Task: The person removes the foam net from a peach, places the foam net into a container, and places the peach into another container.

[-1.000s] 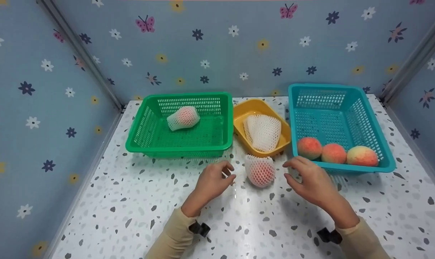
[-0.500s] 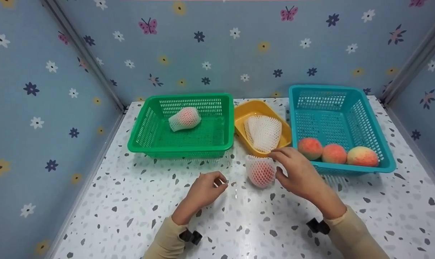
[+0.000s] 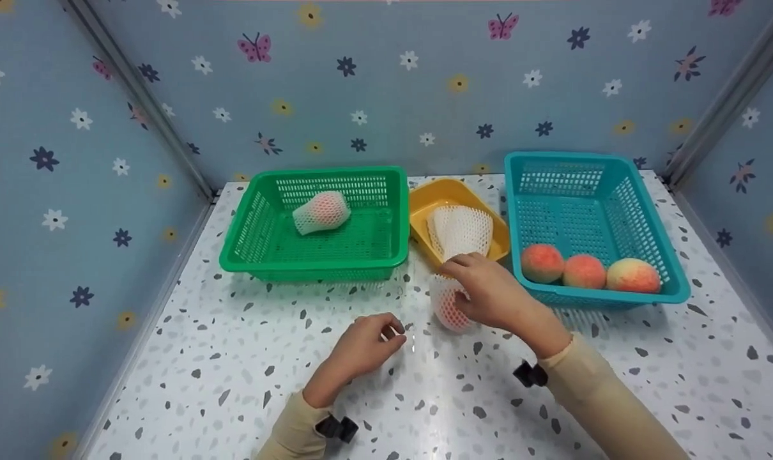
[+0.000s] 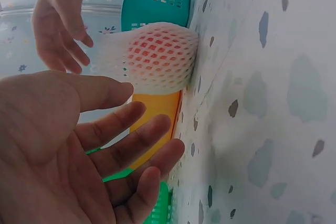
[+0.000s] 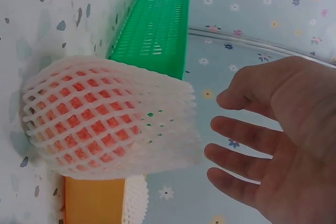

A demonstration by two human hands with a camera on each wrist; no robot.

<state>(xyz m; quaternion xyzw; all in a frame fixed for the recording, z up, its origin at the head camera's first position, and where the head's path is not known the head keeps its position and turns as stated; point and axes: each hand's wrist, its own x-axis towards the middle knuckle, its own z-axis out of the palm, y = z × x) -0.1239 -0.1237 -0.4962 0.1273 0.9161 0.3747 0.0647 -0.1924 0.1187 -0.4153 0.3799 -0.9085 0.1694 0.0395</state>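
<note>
Hands: two. The left hand (image 3: 364, 345) is above the desk (image 3: 463, 409), at the left of the netted peach (image 3: 451, 316) and apart from it; its fingers are loosely bent and spread. The right hand (image 3: 492, 294) is just beside the top of the same peach; its thumb and fingers are apart, and the right wrist view shows a small gap between the fingertips and the net.
Peaches: five in total, two in nets and three bare.
Peach near the hands: one. It stands upright on the desk, in front of the yellow tray (image 3: 428, 198), and the mouth of its white net points up.
Peach in the green basket (image 3: 322, 266): one netted peach (image 3: 329, 209), which lies on its side toward the back, its loose net end to the left.
Peaches in the blue basket (image 3: 559, 217): three bare peaches (image 3: 584, 272) in a row along the front wall; the rightmost is more yellow.
Baskets: two, green at left and blue at right.
Tray: one, yellow, between the baskets.
Spare nets (image 3: 466, 231): a white pile in the tray; I cannot tell the exact number.
Sleeves: two, beige, with one black device (image 3: 336, 428) at each wrist.
</note>
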